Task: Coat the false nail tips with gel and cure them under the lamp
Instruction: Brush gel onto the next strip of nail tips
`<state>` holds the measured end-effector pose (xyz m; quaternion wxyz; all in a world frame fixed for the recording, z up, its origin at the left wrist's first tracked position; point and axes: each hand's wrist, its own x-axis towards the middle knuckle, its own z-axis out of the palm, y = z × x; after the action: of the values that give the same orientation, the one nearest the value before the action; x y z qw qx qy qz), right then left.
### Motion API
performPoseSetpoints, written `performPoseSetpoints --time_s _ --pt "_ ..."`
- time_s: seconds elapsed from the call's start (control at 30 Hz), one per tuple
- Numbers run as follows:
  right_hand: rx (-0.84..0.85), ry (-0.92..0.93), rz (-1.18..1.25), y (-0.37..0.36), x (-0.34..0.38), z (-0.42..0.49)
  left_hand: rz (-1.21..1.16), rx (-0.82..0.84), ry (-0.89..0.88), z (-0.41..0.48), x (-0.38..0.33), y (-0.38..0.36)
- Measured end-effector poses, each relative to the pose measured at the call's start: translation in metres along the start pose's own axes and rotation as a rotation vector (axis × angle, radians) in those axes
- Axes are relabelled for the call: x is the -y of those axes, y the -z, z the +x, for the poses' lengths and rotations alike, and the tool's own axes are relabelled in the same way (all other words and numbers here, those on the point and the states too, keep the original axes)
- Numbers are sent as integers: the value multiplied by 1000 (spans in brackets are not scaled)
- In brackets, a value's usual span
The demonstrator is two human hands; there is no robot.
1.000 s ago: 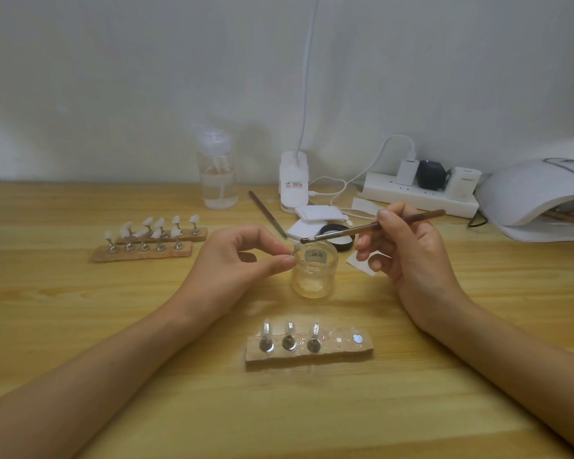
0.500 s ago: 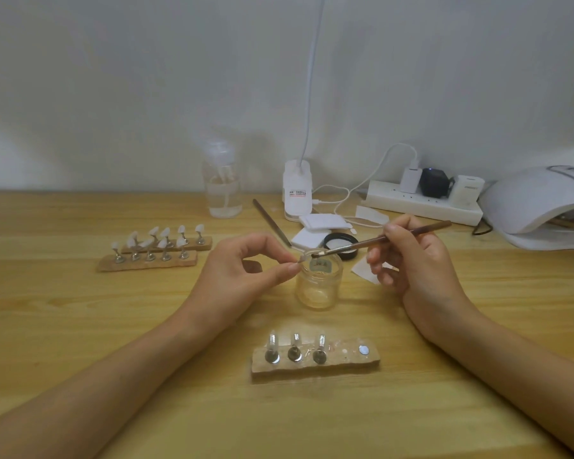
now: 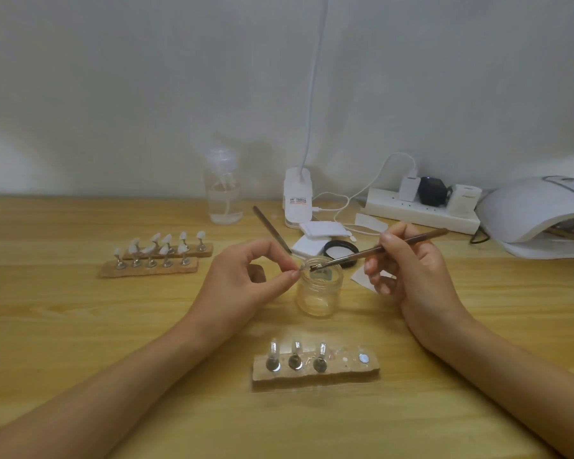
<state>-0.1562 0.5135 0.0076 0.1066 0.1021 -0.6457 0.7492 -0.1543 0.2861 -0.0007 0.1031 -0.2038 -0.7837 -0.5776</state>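
1. Brown-handled gel brush [image 3: 378, 249] is held pen-style in the right hand [image 3: 408, 270], fingers curled round the shaft; the bristles touch the tip over the jar mouth
2. Left hand [image 3: 242, 279] pinches one small clear nail tip [image 3: 301, 268] between thumb and forefinger at the rim of the glass jar [image 3: 318, 293]. Looks like coating in progress
3. Jar is open, with its black lid [image 3: 341, 250] just behind, beside white wipes [image 3: 318, 233]
4. Near holder strip [image 3: 315, 369] carries three stands with clear tips; its right end has no stands. Can't tell if those three are coated
5. Far holder strips [image 3: 156, 256], on the left and well apart from the work, carry two rows of white tips; coat state unreadable
6. Nail lamp [image 3: 537, 213] sits at far right. A brown strip shows inside, contents too dim to name
7. Estimate: mid-task. Left to do: finish this tip, reseat it, coat the rest, cure the strip under the lamp
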Motion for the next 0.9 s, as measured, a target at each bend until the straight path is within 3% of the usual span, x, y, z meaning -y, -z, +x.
performPoseSetpoints --time_s 0.9 --pt "23 5 50 1 1 0 30 0 -38 0 0 0"
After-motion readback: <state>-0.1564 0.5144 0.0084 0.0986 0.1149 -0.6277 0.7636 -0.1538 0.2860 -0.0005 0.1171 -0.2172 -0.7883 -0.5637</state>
